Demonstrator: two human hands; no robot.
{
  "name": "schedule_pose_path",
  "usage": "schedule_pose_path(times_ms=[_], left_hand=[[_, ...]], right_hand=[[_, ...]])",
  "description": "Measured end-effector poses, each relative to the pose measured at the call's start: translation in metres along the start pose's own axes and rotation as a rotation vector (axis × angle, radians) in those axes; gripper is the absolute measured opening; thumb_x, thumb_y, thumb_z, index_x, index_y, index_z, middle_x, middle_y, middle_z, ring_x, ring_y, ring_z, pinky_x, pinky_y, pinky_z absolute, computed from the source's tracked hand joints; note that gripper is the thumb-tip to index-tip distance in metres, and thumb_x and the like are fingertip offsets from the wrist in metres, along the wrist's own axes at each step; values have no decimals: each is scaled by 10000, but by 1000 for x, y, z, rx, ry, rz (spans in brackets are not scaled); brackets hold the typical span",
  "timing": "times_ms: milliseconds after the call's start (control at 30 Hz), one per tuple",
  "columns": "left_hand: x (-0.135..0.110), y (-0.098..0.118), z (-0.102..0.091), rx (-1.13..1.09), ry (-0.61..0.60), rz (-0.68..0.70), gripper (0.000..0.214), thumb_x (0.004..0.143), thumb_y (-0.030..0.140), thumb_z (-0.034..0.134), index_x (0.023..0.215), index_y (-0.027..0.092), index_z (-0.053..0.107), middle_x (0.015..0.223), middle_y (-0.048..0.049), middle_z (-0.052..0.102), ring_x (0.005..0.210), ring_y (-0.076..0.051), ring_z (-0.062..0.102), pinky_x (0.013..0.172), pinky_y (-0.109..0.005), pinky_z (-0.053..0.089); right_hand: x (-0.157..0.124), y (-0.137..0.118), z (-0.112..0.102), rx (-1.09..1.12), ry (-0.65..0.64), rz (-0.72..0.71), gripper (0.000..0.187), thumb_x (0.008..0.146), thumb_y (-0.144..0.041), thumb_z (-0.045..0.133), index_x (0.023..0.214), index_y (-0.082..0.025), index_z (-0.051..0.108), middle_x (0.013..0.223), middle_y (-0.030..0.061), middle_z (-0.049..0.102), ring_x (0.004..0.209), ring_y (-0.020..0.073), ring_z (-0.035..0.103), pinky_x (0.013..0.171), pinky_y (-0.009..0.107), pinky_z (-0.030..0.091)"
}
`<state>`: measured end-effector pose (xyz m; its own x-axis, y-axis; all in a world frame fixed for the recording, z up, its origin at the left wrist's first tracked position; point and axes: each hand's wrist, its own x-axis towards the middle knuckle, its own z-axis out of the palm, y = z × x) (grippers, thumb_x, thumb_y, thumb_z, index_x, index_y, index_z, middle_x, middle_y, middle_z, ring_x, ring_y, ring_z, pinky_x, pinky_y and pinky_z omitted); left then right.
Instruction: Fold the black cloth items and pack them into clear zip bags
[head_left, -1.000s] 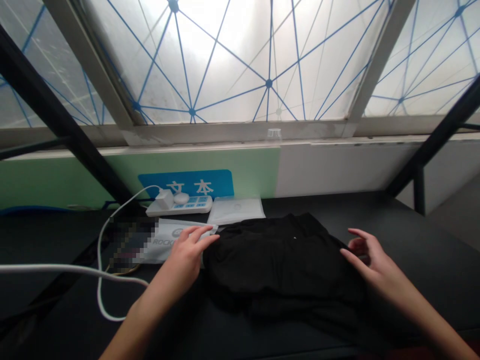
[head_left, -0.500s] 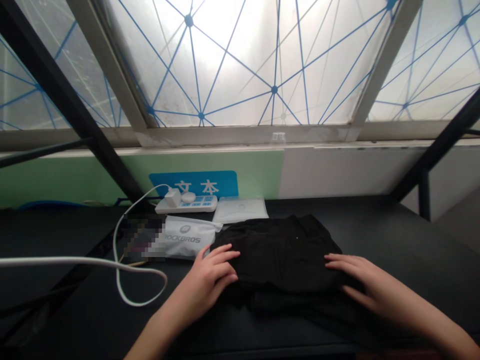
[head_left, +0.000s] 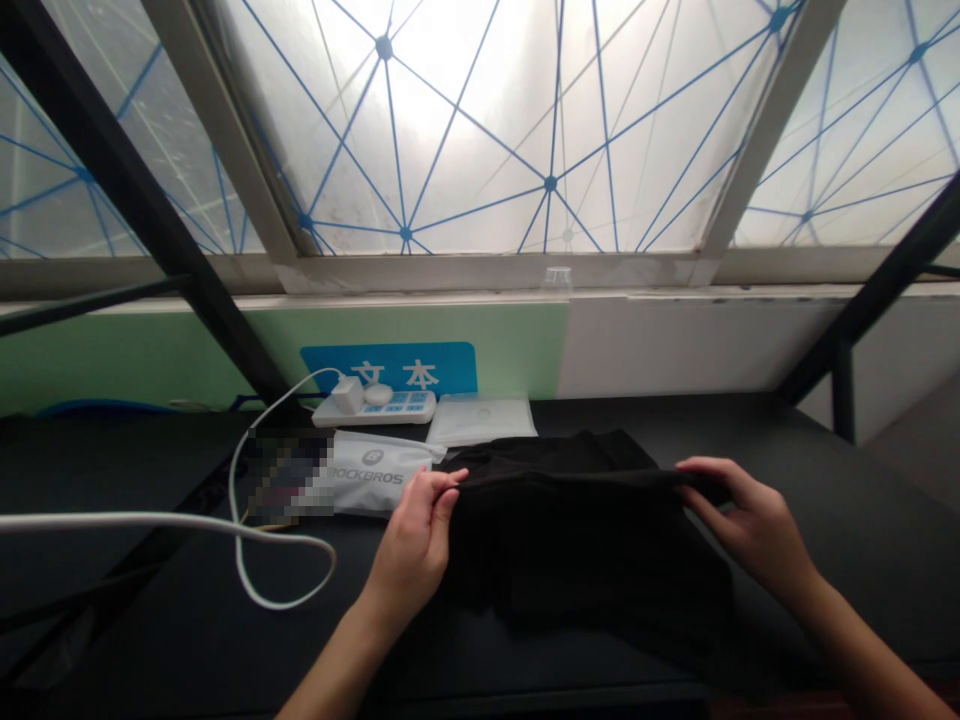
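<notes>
A black garment (head_left: 577, 540), folded in layers, lies on the black tabletop; its exact kind cannot be made out. My left hand (head_left: 416, 530) pinches the left end of a raised edge between thumb and fingers. At the opposite end, my right hand (head_left: 742, 510) grips the same edge, thumb below and fingers above. Between the two hands the edge is stretched nearly straight, and the cloth hangs down toward me from it. Behind this edge, another part of the garment rests flat on the table.
Left of the garment lies a grey ROCKBROS pouch (head_left: 375, 475). Behind it are a white power strip (head_left: 405, 408) with a plugged-in charger and a flat white translucent case (head_left: 480, 418). A white cable (head_left: 285, 540) loops across the left side. Dark metal posts (head_left: 165, 230) frame the table.
Both hands lay on the garment with fingers extended. Now they have closed on its edge and lifted it up, so the cloth hangs between them.
</notes>
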<state>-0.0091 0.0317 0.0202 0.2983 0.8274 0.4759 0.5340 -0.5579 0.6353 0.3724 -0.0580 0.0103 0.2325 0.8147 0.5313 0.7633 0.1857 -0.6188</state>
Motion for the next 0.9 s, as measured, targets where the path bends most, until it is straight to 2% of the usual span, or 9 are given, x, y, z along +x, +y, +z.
schedule_pose_path(times_ms=[133, 233, 333, 400, 500, 567, 633, 733, 900], left_hand=[[21, 43, -9, -86, 332, -64, 199, 1000, 374, 493, 986, 211, 605, 866, -26, 689, 762, -178, 671, 735, -280, 538], [41, 78, -35, -215, 371, -102, 241, 955, 440, 579, 968, 202, 621, 811, -12, 683, 681, -154, 637, 603, -227, 491], [65, 91, -60, -485, 265, -206, 349, 887, 534, 648, 1015, 214, 599, 706, 19, 648, 550, -140, 595, 488, -206, 444], [82, 82, -68, -549, 182, -252, 398, 851, 558, 672, 1034, 217, 581, 715, 16, 660, 547, -155, 615, 497, -227, 471], [102, 47, -60, -295, 19, -241, 326, 881, 499, 637, 1010, 202, 598, 805, -31, 712, 651, -192, 669, 566, -260, 504], [103, 23, -46, 130, -40, -156, 201, 928, 363, 582, 1017, 187, 621, 924, -82, 736, 839, -237, 700, 749, -337, 553], [93, 9, -28, 238, -44, -110, 165, 893, 246, 621, 1037, 170, 651, 1172, -156, 697, 1139, -319, 631, 970, -466, 501], [70, 8, -5, 288, -132, 6, 180, 882, 209, 654, 1058, 179, 684, 1317, -148, 644, 1304, -332, 522, 1110, -519, 405], [58, 26, 29, 285, -433, 316, 252, 973, 279, 577, 1189, 193, 674, 1402, -127, 607, 1387, -293, 481, 1157, -457, 402]], right_hand=[[22, -39, -16, -12, 296, 54, 256, 838, -504, 702, 981, -293, 681, 960, 54, 730, 895, 287, 692, 854, 452, 555], [43, -74, -46, 85, 430, 76, 323, 740, -528, 786, 912, -269, 695, 908, 58, 717, 843, 278, 677, 756, 415, 565], [70, -94, -73, 316, 304, 166, 390, 682, -527, 835, 940, -278, 682, 869, 33, 695, 655, 200, 624, 517, 304, 504], [91, -92, -74, 389, 148, 174, 410, 690, -531, 834, 963, -269, 676, 809, 9, 668, 610, 167, 596, 489, 267, 469], [116, -62, -43, 227, -54, 100, 436, 738, -555, 790, 1001, -221, 692, 887, 29, 703, 766, 209, 658, 641, 306, 529], [120, -33, -9, -15, -241, 35, 332, 792, -488, 754, 974, -214, 706, 981, 48, 731, 950, 241, 672, 848, 352, 538], [113, -5, 25, -88, -313, 60, 251, 747, -330, 801, 940, -195, 713, 949, 61, 735, 944, 249, 682, 874, 366, 536], [95, 22, 55, -173, -327, 80, 300, 766, -232, 766, 1050, -162, 703, 1048, 107, 704, 981, 254, 679, 899, 376, 532], [89, 24, 61, -259, -347, 8, 406, 895, -328, 647, 1258, -148, 629, 1285, 185, 604, 1189, 320, 606, 1030, 455, 477]])
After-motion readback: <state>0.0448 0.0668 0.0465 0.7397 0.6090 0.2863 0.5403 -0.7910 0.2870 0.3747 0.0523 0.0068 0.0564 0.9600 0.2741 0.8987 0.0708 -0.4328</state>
